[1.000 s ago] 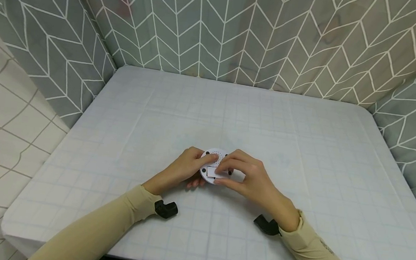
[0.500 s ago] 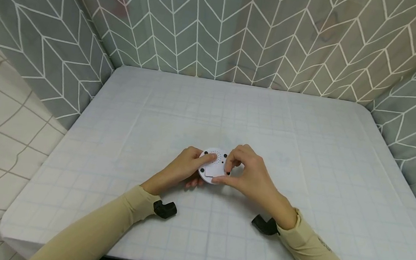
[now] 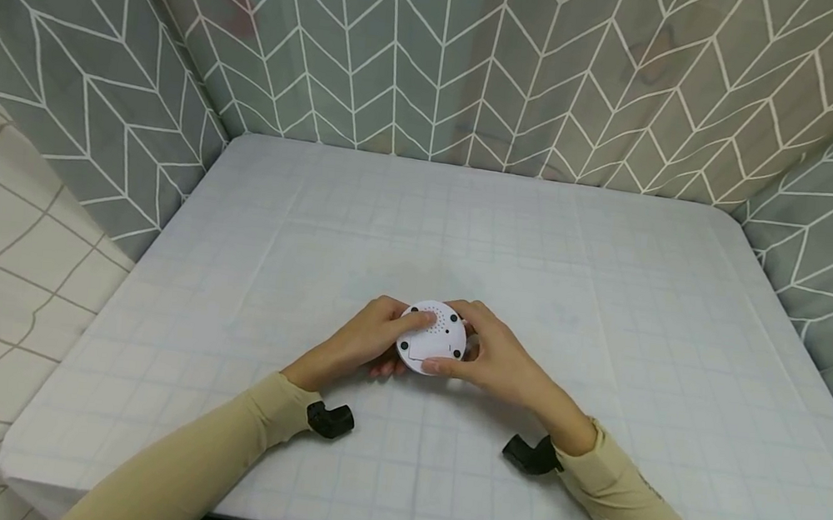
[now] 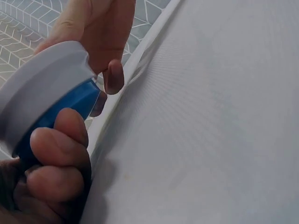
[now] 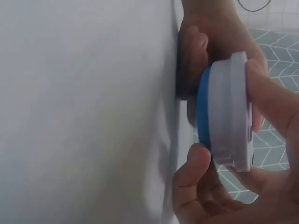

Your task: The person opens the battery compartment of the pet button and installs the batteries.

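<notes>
A round white device (image 3: 441,342) with a blue far side is held between both hands above the table. Its white face, seen in the head view, has small dot holes, several black feet and a rectangular cover outline. My left hand (image 3: 374,331) grips the left side, thumb on the holes; in the left wrist view its fingers (image 4: 60,144) curl against the blue part. On the other side, my right hand (image 3: 505,356) holds the right rim, thumb at the lower edge. The right wrist view shows the device's white side wall (image 5: 224,112) between right thumb and fingers.
A white cloth with a faint grid covers the table (image 3: 420,227). Grey curtains (image 3: 473,64) with white chevron lines hang behind and at the sides. A black wrist camera (image 3: 331,420) sits by the left cuff, another black wrist camera (image 3: 529,453) by the right.
My right fingers have moved off the cover area to the right rim and behind it, so more of the white face shows. My left hand keeps its grip.
</notes>
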A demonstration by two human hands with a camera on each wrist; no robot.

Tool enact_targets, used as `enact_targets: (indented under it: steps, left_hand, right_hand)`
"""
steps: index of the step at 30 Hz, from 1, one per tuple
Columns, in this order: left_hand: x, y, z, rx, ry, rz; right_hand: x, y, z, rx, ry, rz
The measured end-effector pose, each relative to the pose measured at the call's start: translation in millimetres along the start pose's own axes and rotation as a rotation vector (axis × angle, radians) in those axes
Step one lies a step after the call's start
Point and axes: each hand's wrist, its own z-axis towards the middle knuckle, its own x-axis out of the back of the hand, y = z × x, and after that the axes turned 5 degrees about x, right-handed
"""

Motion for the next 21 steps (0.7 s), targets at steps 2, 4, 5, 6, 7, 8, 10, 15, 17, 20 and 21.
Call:
enact_targets:
  steps: [2, 4, 5, 6, 7, 8, 10, 15, 17, 20, 21]
  left_hand:
    - [-0.2, 0.4, 1.5, -0.011, -0.007, 0.017]
    - [-0.2, 0.8, 1.9, -0.021, -0.010, 0.036]
    - [-0.3, 0.9, 2.2, -0.025, -0.008, 0.046]
    - [-0.4, 1.0, 2.3, -0.026, -0.008, 0.048]
    - [-0.2, 0.7, 1.8, -0.024, -0.007, 0.049]
    - [-0.1, 0.6, 1.2, -0.025, -0.004, 0.048]
    - [-0.3, 0.9, 0.6, -0.031, -0.001, 0.037]
    - [-2.0, 0.8, 1.3, -0.030, -0.001, 0.021]
    - [-2.3, 0.5, 1.3, -0.016, 0.007, 0.010]
    - [-1.5, 0.2, 1.3, -0.003, 0.018, -0.042]
    - [-0.8, 0.2, 1.4, -0.006, 0.019, -0.066]
  right_hand:
    - [0.2, -1.3, -0.9, 0.001, -0.020, 0.009]
    - [0.0, -2.6, -1.1, 0.000, -0.045, 0.021]
    - [-0.3, -2.8, -1.2, -0.003, -0.056, 0.028]
    - [-0.5, -2.8, -1.5, -0.008, -0.064, 0.036]
    - [-1.3, -2.5, -1.6, -0.010, -0.070, 0.037]
    - [-1.8, -2.5, -1.8, -0.010, -0.071, 0.045]
    - [-2.2, -1.3, -2.2, -0.007, -0.061, 0.069]
    - [-1.7, 1.5, -3.7, 0.013, -0.018, 0.100]
    - [-1.8, 1.8, -3.2, 0.017, 0.000, 0.105]
    - [-1.9, 1.0, -1.5, 0.010, 0.029, 0.130]
    - [-1.9, 0.8, -0.9, 0.006, 0.040, 0.146]
